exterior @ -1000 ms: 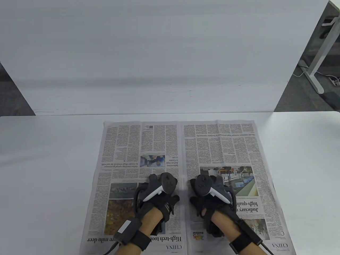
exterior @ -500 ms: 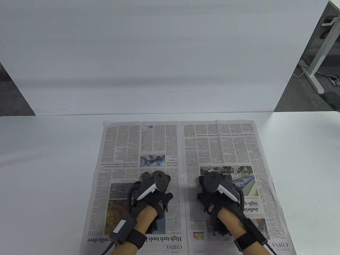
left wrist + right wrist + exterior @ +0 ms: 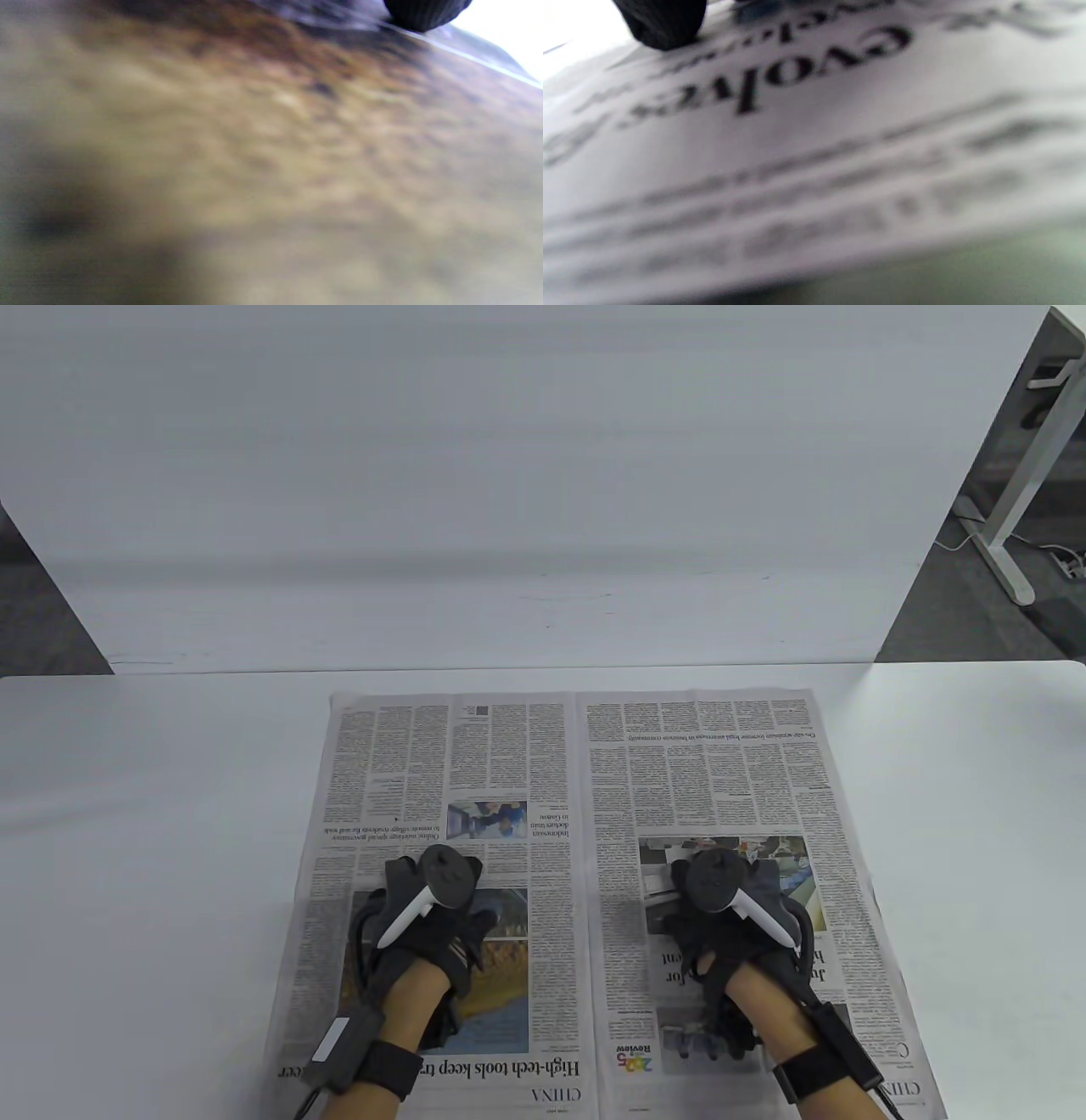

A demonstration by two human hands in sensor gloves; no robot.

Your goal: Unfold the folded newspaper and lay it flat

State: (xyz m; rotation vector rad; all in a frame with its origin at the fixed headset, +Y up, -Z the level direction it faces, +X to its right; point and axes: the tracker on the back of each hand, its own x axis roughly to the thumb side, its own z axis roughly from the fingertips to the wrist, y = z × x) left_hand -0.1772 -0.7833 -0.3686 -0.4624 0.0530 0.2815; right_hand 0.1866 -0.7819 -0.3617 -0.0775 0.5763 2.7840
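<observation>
**Newspaper spread open, both hands pressing its near half**

The newspaper (image 3: pixel 585 899) lies opened out on the white desk (image 3: pixel 153 831), its two pages side by side with a centre crease running away from the person. The print reads upside down from the table view. The left hand (image 3: pixel 428 929) rests palm-down on the left page, over a brownish photo, fingers laid flat on the paper. The right hand (image 3: pixel 725 937) rests likewise on the right page, over a photo and a large headline. Neither hand grips anything; both are spread flat against the sheet. Each wrist view shows blurred print or photo close up, with one dark gloved fingertip (image 3: pixel 426 15) touching the paper at the top edge. A white panel (image 3: pixel 509 517) stands behind the desk.
</observation>
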